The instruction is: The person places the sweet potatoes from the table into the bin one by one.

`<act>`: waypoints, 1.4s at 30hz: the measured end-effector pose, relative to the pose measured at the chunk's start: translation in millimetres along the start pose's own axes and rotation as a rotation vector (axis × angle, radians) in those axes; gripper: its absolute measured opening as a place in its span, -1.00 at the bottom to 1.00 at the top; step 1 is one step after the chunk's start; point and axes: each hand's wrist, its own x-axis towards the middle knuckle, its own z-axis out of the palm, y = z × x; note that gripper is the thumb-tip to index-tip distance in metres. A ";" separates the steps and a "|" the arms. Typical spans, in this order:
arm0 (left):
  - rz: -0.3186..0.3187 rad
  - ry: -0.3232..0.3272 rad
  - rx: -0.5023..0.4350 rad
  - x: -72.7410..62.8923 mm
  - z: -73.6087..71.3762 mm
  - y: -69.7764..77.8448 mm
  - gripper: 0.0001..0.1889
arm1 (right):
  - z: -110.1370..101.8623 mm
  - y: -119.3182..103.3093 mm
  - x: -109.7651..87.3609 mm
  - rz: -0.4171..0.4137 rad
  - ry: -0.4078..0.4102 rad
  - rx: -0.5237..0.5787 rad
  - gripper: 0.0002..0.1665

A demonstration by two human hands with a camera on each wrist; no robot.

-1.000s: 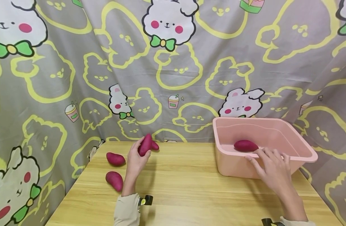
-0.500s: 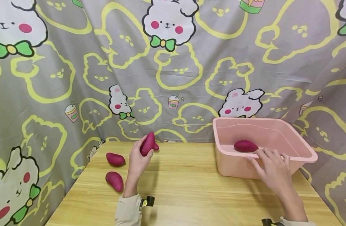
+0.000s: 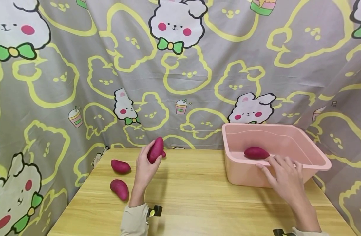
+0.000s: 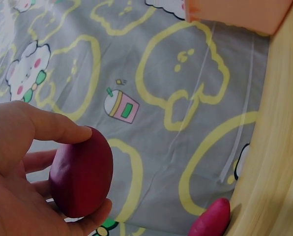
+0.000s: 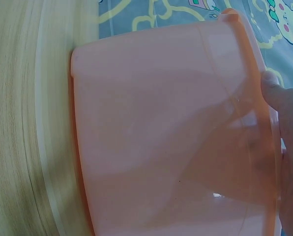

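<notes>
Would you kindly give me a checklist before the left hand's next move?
1. Left hand grips a sweet potato: ok.
2. That sweet potato apart from the rear one, in left wrist view: ok.
3. Right hand on near rim of the pink bin: ok.
4. Bin upright, open on top: ok.
5. Bin floor fully visible: not ok, near wall hides part.
6. Firmness of the left grip: cannot tell.

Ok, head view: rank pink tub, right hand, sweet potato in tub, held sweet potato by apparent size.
1. Pink tub
2. Right hand
3. Sweet potato in tub and held sweet potato: too alike to rank; left hand partly covers the latter.
</notes>
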 end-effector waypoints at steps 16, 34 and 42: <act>0.083 -0.001 -0.019 -0.4 4.5 7.5 -0.33 | -2.5 0.9 -2.7 -0.001 0.010 0.003 -0.57; 0.142 0.004 -0.052 -1.7 10.3 11.9 -0.36 | -1.3 0.6 -0.3 -0.007 0.006 0.008 -0.58; 0.134 -0.014 -0.076 -1.7 12.7 12.0 -0.35 | -1.0 -1.2 0.6 -0.002 -0.004 0.005 -0.59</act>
